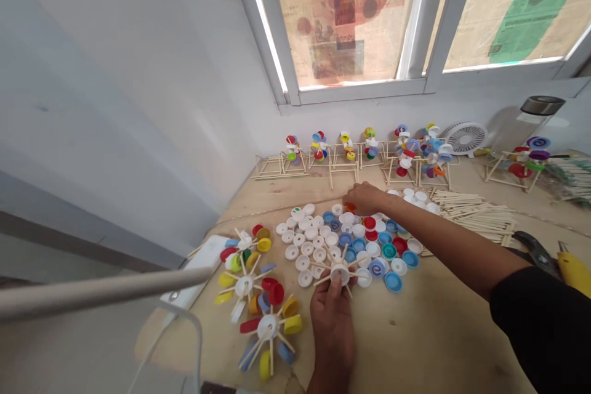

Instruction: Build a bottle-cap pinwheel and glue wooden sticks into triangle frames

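Observation:
My left hand [333, 314] is closed on a stick wheel [340, 273], a white bottle cap with thin wooden sticks radiating from it. Its thumb presses on the cap's face. Farther out, my right hand [368, 198] has its fingers curled down on an orange-red bottle cap [351, 206], at the back of the spread of loose caps. The fingertips are partly hidden. White caps with holes [306, 249] lie just left of the held wheel; blue caps [393, 282] and red and white ones lie to its right. Finished-looking wheels with colourful caps [268, 326] rest left of my left hand.
Wooden stick frames with cap wheels [347, 157] line the wall. A pile of sticks [475, 212], pliers [538, 252] and a yellow-handled tool [572, 268] are at right. A small fan [466, 137] and a bottle [530, 120] stand behind. A white power strip [196, 274] lies left.

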Demonstrator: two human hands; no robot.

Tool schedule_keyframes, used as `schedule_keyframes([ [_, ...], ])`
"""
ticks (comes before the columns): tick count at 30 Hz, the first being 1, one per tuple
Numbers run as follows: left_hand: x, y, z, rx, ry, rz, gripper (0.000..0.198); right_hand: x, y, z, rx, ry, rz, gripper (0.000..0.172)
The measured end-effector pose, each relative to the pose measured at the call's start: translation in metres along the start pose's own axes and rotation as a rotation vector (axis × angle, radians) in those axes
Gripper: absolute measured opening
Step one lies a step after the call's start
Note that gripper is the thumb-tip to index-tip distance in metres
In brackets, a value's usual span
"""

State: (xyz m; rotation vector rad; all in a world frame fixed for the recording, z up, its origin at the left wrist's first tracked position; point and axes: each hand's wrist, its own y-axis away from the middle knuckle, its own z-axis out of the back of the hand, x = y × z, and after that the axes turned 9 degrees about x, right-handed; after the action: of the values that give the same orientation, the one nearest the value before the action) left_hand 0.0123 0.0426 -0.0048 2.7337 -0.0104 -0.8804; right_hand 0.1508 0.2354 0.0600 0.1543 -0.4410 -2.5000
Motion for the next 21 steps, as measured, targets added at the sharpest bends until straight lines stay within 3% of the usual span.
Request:
schedule_keyframes([
  [5, -0.001, 0.001, 0.000, 0.021, -0.013, 0.001, 0.030, 0.008, -0.002, 0.000, 0.000, 0.065, -0.011, 0.022],
  [10, -0.001, -0.001, -0.002, 0.045, -0.027, -0.017, 0.028, 0.006, 0.013, 0.008, -0.100, 0.048, -0.021, 0.018],
  [15, -0.001, 0.000, -0.003, 0.082, -0.041, -0.042, 0.025, -0.002, 0.065, 0.013, -0.245, -0.016, -0.046, 0.023],
  [21, 0.000, 0.001, -0.003, 0.093, -0.057, -0.058, 0.023, 0.009, 0.124, -0.019, -0.188, -0.138, 0.026, 0.019],
])
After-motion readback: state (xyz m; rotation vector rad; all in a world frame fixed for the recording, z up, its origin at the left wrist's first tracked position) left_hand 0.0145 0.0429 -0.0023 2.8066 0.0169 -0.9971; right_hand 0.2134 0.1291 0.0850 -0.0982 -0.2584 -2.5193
